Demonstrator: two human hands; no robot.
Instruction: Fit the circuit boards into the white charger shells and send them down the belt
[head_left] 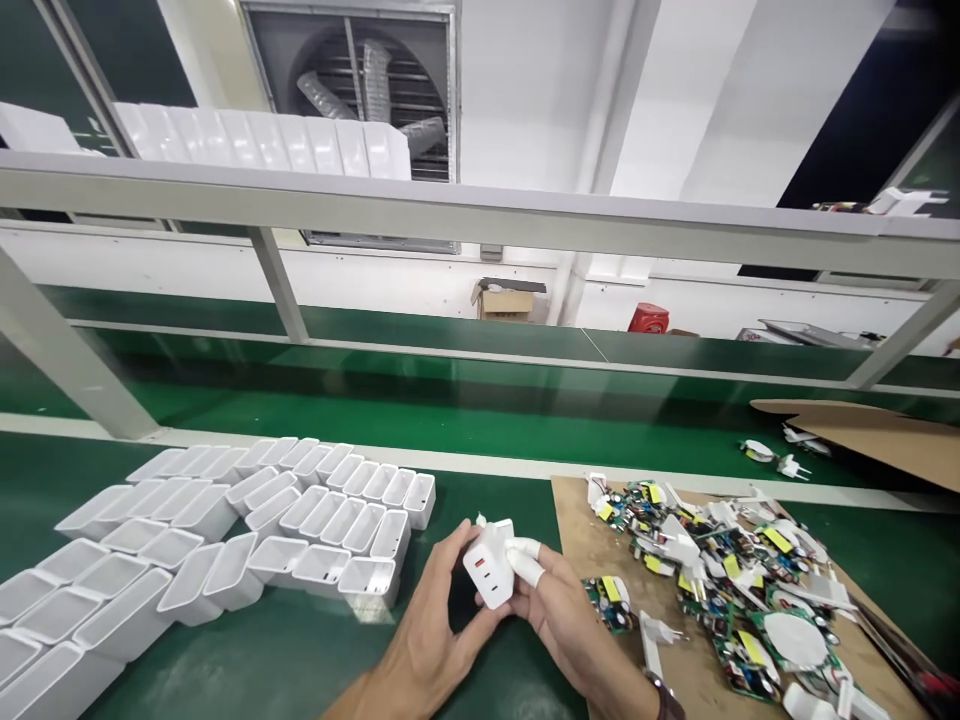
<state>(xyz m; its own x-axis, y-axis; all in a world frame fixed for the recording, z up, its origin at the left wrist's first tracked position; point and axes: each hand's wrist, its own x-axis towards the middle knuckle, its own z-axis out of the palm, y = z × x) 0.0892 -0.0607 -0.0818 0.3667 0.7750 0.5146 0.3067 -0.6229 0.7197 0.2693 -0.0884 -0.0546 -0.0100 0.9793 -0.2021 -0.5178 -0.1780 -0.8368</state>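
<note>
Both hands meet low in the middle of the view, above the green table [300,650]. They are closed from two sides on a small white plastic charger block [489,572] with three little ports on the face turned to the camera. The left hand [431,625] holds its left side and lower corner with thumb and fingers. The right hand [559,610] presses on its right side, and some of its fingers wear white finger covers [526,558]. So the block is lifted off the table, between the two hands and near the person.

To the left, many empty white plastic shells [225,540] of the same kind lie in close rows on the table, most with the open end up or toward the camera. To the right lies a flat brown cardboard sheet [581,530], and on it a loose heap of green circuit boards with yellow parts [720,570], mixed with white plug pieces [656,632]. Behind runs a long green conveyor belt [450,420].

I judge the block to be light and stiff, with a smooth, glossy skin that can slip between bare fingers. The flat side walls look like the safest place to hold it, away from the port face. It seems not fragile outside, but whether the shell is fully closed cannot be seen.
</note>
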